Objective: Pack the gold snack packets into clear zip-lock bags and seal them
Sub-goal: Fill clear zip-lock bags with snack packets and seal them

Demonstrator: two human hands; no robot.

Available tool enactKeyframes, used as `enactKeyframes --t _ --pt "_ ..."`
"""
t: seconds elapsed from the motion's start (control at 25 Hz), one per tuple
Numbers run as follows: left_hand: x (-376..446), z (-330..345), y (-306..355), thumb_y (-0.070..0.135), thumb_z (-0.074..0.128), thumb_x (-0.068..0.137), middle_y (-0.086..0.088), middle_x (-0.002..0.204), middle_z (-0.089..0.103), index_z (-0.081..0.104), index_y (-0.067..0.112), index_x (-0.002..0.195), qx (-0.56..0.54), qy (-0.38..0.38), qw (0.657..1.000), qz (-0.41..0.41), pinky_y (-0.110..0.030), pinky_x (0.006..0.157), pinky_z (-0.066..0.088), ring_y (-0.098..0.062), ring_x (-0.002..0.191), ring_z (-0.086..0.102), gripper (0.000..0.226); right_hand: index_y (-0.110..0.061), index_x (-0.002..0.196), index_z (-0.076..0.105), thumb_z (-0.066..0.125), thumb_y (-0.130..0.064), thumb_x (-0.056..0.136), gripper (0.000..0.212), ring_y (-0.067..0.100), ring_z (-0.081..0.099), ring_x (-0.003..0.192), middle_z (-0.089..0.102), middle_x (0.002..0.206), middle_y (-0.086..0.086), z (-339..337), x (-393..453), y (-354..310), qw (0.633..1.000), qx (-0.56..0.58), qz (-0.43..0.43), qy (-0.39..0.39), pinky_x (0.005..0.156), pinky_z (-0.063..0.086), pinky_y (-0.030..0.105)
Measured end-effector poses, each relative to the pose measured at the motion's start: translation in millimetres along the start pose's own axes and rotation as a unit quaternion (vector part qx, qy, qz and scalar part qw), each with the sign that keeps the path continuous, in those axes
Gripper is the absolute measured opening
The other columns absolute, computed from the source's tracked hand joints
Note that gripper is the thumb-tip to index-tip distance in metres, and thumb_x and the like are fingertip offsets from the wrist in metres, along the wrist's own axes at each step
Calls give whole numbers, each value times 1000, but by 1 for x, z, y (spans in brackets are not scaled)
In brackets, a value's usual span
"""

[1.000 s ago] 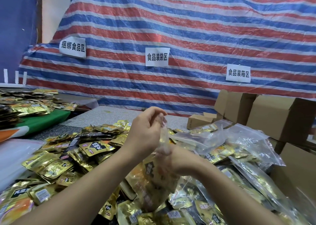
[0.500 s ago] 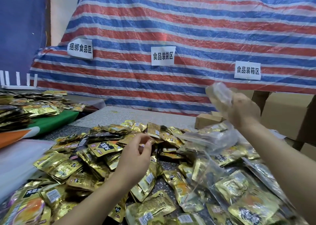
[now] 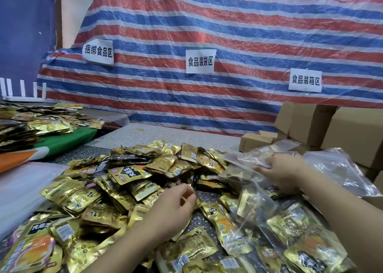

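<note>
We are observing a loose heap of gold snack packets (image 3: 128,173), flat crinkled foil pouches with black label patches, spreading across a speckled grey tabletop (image 3: 145,133). The left hand (image 3: 172,208) is hovering low over the middle of the heap, its fingers curling inward toward the thumb; we cannot tell whether they are pinching a packet. The right hand (image 3: 279,169) is reaching to the far right side of the heap, fingers curling round the edge of a clear zip-lock bag (image 3: 255,158), a thin glossy film pouch lying on the packets. More filled zip-lock bags (image 3: 290,227) are lying at the near right, wrinkled and reflective, with gold packets showing through the film. A crumpled clear plastic sheet (image 3: 339,169) is lying just beyond the right wrist. Plain brown cardboard boxes (image 3: 352,127), square-edged and matte, are standing at the right rear. A woven tarpaulin (image 3: 228,24) in red, blue and white stripes is hanging behind, bearing three white paper signs (image 3: 200,61) with black characters. On the left, a second pile of packets (image 3: 41,121) is resting on a green cloth (image 3: 68,138).
</note>
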State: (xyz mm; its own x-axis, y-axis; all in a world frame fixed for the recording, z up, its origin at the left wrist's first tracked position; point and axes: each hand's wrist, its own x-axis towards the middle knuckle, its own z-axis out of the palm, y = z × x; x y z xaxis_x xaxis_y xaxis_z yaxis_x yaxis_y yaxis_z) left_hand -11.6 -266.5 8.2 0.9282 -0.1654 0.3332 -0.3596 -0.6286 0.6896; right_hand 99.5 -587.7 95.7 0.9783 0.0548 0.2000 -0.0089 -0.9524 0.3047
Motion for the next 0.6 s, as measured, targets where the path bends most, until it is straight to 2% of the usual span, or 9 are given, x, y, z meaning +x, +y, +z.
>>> enactKeyframes --t 0.08,0.16,0.2,0.28,0.36,0.48,0.6 --pt "-10 6 7 49 47 98 21 113 58 55 38 116 68 -63 994 52 -20 93 47 5 101 53 23 -33 95 61 4 -92 70 86 17 58 104 66 112 -3 -3 -2 -2 1000 8 -5 27 90 41 41" --pt "-20 16 16 63 46 93 19 140 45 41 44 136 99 -175 973 111 -31 112 32 0 126 41 47 -33 103 64 -1 -93 67 95 18 58 109 65 118 -2 -2 -2 -3 999 5 -6 44 89 39 41" --pt "-24 22 21 64 48 92 16 152 33 32 45 143 129 -236 952 144 -37 116 22 -6 137 31 58 -32 108 64 -2 -94 66 100 18 57 112 64 121 -2 -2 -1 -4 999 2 -6 50 89 39 41" --pt "-29 37 27 46 55 96 6 163 15 19 40 151 214 -315 901 208 -49 120 7 -19 148 15 66 -31 113 64 -4 -94 65 104 19 56 115 63 124 -1 -1 -1 -5 998 -4 -6 57 92 38 42" --pt "-28 45 27 33 56 98 -1 164 12 18 34 153 253 -313 884 239 -50 120 -2 -22 150 10 67 -31 108 64 -8 -95 63 106 19 57 113 64 121 -1 -2 -2 -4 998 -1 -4 61 92 38 42" --pt "-22 44 17 54 50 96 -1 163 14 19 32 152 268 -264 891 256 -44 116 -6 -20 150 11 68 -32 101 64 -17 -97 57 113 18 57 109 65 117 -2 -1 -3 -2 998 22 -3 65 95 38 46" --pt "-8 41 2 72 42 88 -5 161 22 18 31 151 344 -199 887 236 -46 119 0 -23 148 18 79 -32 103 64 -20 -96 56 115 19 57 113 65 120 -1 1 -1 -2 997 23 0 70 101 36 50"
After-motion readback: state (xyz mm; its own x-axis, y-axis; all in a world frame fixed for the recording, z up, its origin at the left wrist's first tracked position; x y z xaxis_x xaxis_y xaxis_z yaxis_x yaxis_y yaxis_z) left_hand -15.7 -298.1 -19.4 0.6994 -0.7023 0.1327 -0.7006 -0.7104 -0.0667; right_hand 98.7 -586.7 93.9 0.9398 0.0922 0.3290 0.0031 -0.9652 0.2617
